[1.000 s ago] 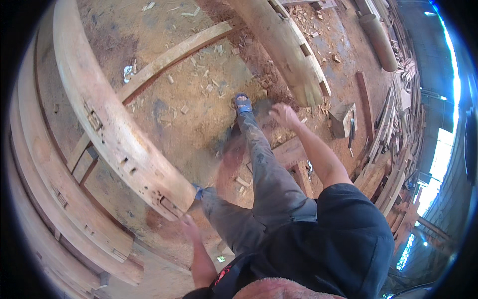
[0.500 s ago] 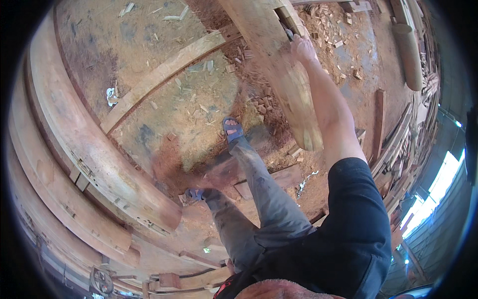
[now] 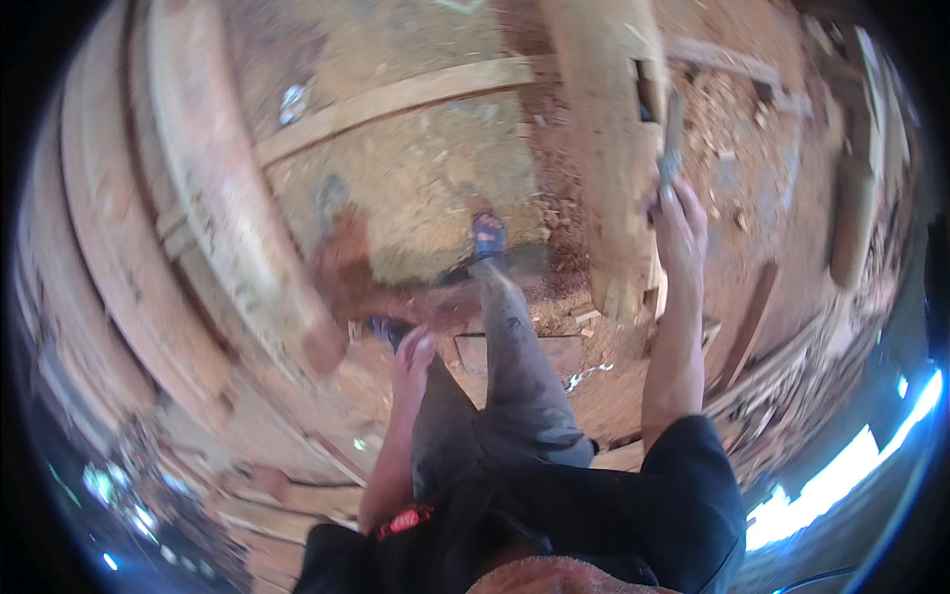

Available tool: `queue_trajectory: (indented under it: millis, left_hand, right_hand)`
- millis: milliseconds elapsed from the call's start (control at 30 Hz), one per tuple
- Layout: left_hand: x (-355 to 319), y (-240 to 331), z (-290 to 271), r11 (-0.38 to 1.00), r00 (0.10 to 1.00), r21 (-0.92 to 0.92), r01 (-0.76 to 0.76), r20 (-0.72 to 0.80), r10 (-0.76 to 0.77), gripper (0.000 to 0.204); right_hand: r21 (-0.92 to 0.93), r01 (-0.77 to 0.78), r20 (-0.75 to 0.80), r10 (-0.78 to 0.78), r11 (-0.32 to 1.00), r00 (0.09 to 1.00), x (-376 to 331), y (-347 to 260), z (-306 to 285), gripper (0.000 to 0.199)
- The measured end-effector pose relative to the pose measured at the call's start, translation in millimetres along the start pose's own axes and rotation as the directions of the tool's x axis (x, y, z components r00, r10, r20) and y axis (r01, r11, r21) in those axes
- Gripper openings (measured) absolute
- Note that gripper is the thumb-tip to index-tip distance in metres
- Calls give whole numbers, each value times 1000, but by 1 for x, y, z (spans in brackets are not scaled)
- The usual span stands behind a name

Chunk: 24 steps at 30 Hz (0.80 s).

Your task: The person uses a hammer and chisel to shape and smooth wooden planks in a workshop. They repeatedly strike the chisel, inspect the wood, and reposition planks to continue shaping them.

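In the head view, the notched log (image 3: pixel 604 178) lies ahead of the person. The right hand (image 3: pixel 683 233) is at its right edge, fingers closed round the near end of a slim, chisel-like tool (image 3: pixel 674 129) that points away along the log, beside the slot (image 3: pixel 644 89) cut in that side; gripping it so low presumably leaves the blade's length free. Blur means I cannot tell whether hand or tool touches the wood. The left hand (image 3: pixel 412 366), to the left of the log's near end, has its fingers loosely bent and appears to hold nothing, perhaps hanging out for balance. A cross timber (image 3: pixel 396 107) meets the log from the left and seems to run on beneath it, probably to prop it off the floor (image 3: pixel 416 188). Wood chips (image 3: pixel 727 109) litter the log's right side, and a paler log (image 3: pixel 223 178) lies well apart to its left
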<state>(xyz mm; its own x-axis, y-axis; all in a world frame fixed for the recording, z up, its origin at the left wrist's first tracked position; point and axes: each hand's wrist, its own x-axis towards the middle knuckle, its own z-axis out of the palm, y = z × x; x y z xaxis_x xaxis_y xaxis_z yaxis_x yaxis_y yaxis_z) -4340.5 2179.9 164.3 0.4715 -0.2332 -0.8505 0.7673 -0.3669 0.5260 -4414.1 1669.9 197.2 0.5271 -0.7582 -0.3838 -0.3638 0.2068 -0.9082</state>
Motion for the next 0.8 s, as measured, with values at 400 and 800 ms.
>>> queue_trajectory:
  millis: [400,800]
  left_hand:
    - [-113,149,5,757,534,-36,-653,686,494,72]
    - [-212,123,-112,352,227,-110,-929,580,782,97]
  right_hand:
    - [420,245,-37,-254,874,967,-279,-100,86,20]
    - [539,232,-9,-269,810,963,-512,-139,216,24]
